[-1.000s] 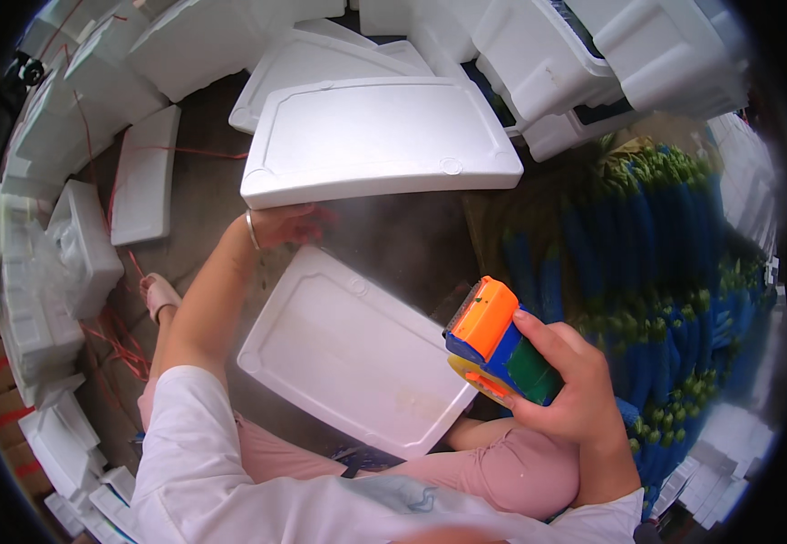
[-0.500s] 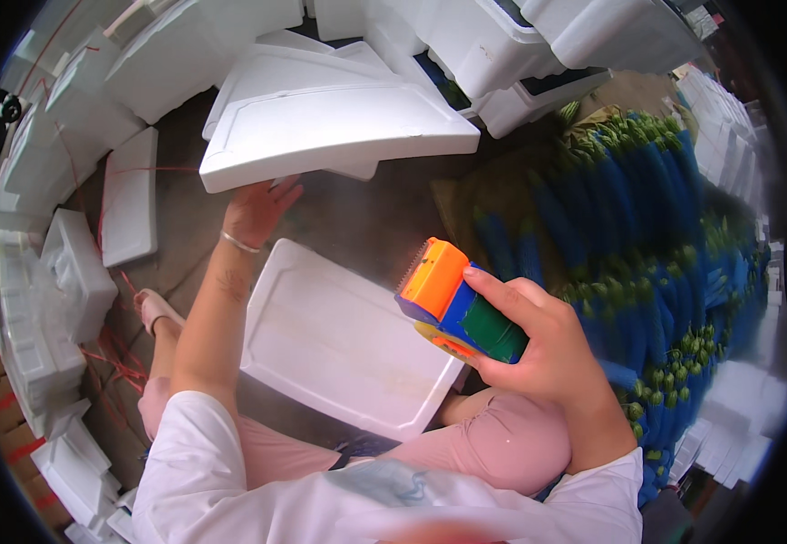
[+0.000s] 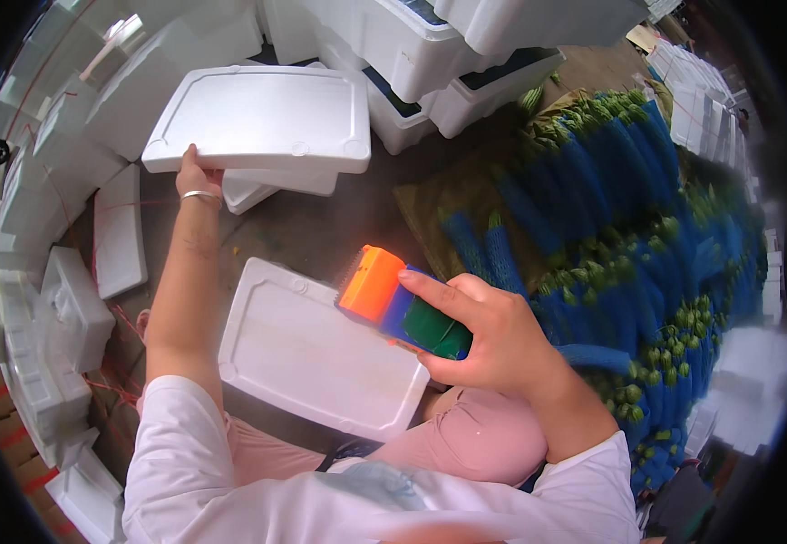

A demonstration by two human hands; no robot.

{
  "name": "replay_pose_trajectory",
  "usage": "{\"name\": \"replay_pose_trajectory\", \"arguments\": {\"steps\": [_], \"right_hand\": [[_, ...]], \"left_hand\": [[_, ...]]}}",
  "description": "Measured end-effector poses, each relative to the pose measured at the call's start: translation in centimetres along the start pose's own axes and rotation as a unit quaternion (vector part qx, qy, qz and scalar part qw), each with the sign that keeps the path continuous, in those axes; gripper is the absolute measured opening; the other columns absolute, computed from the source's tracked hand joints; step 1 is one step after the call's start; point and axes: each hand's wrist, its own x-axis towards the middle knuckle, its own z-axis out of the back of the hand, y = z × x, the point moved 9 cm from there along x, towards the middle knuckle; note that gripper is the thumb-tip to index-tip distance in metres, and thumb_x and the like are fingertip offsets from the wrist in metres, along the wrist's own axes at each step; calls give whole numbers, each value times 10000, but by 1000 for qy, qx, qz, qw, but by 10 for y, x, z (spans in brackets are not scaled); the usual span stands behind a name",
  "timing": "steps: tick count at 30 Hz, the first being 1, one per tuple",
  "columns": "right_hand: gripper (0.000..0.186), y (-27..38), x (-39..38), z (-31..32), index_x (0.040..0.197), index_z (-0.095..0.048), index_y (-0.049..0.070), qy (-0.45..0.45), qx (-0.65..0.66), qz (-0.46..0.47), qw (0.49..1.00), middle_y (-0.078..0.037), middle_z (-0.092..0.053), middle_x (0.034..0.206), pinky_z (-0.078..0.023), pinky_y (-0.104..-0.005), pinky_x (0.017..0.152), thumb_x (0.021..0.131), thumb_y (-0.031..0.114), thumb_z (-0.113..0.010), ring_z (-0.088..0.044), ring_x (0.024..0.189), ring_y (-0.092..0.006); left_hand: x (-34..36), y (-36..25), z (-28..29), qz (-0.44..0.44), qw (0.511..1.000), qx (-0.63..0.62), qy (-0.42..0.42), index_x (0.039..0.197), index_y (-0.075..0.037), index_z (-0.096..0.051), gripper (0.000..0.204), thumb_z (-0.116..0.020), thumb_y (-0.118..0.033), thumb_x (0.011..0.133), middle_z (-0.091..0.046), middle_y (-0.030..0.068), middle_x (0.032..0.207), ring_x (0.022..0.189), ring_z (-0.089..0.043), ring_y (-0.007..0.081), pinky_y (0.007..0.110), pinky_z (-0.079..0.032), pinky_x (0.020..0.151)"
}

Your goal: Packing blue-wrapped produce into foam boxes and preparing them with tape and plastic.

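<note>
Fingers of the left hand (image 3: 199, 176) are closed on the near edge of a white rectangular foam lid (image 3: 262, 113) with rounded corners, one digit showing against its side face; the others are mostly hidden, so their exact grip cannot be told. The left arm reaches forward almost straight from its white sleeve (image 3: 180, 435), a silver-coloured bracelet (image 3: 200, 194) at the wrist. That lid extends ahead of the fingers and mostly to their right, above further white foam panels (image 3: 289, 181) — whether it touches them is unclear.

The right arm is bent, its forearm slanting inward from the lower right. The right hand (image 3: 502, 331) is curled around an orange, blue and green handheld tape dispenser (image 3: 432, 328), the index finger stretched along its upper side and the thumb beneath. The dispenser lies between those two digits, its orange, toothed end pointing forward and left, away from the palm.

Below it in the view, a second white foam lid (image 3: 321, 354) lies aslant just in front of the pink trousers (image 3: 475, 435). Green vegetables in blue netting (image 3: 575, 195) lie in rows to the right, and white foam boxes (image 3: 412, 54) stand stacked ahead.
</note>
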Motion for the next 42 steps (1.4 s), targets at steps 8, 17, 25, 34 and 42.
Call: {"name": "replay_pose_trajectory", "arguments": {"steps": [8,17,25,34,42], "right_hand": [[702,-7,-2,10,1266,-557,200,2,-17,-69,997,-97,-583,833,-508,-325,624,586,161,-729,-596,660,-254],[697,10,-90,5,1282,-536,210,-115,-66,-83,988,-99,-565,827,-516,-345,617,616,195,-740,-604,658,-262],[706,8,-209,49,1297,-515,270,-297,-231,-115,919,-91,-514,762,-491,-359,556,623,315,-718,-584,644,-261],[720,33,-387,110,1276,-538,214,-455,-176,-218,845,-134,-580,773,-495,-373,636,606,376,-747,-612,695,-306],[742,32,-362,123,1261,-553,159,-395,-134,-245,875,-167,-653,940,-512,-378,728,585,431,-692,-650,843,-289]], "left_hand": [[45,53,2,103,930,354,17,1456,-96,-183,921,-616,-561,789,-176,204,1482,1350,-211,373,558,-281,1025],[36,78,-7,-81,637,709,292,1268,82,-465,588,-589,-333,870,-531,208,1270,1182,-508,290,335,-366,1009],[-277,135,-74,-209,323,720,578,1264,-42,-493,539,-658,-282,811,-424,206,1350,1246,-412,357,405,-350,1041],[-398,237,-1,-173,159,778,583,1454,-85,-189,881,-650,-434,789,-105,219,1508,1361,-151,451,466,-192,1121],[-353,253,33,-160,242,749,596,1464,-125,-175,900,-679,-394,770,-96,186,1520,1366,-158,437,485,-212,1113]]}}
